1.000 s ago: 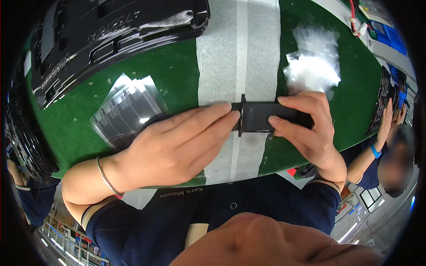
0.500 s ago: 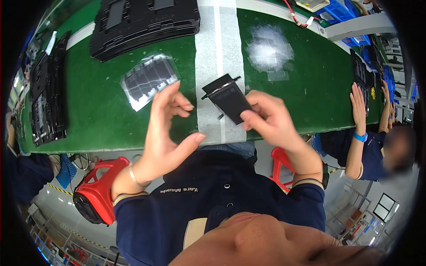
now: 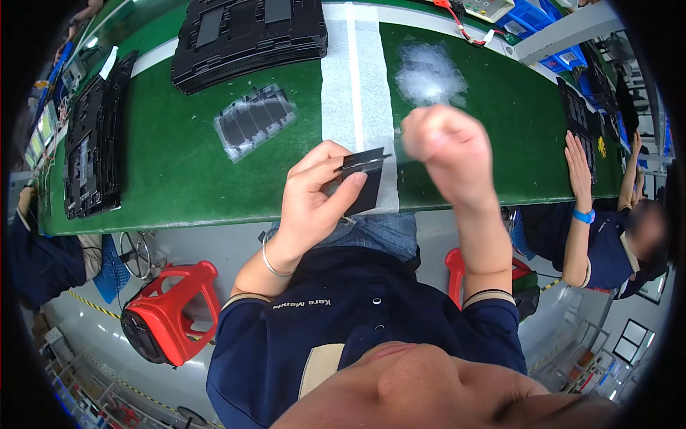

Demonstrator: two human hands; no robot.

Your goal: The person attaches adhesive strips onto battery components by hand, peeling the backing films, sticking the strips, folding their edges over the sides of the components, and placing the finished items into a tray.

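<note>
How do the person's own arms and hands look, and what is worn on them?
Both forearms are bare. The short sleeves are dark navy, each ending in a beige cuff band. The left hand wears no glove; a thin silver bangle circles its wrist. The right hand is also bare, blurred, with nothing visible on its wrist.

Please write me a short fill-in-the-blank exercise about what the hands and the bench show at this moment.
1. The flat black part is held in the ____ hand.
2. The right hand is closed into a ____ above the bench.
3. The bench mat is ____ in colour.
4. The stool beside the person is ____.

Missing words: left; fist; green; red
</note>
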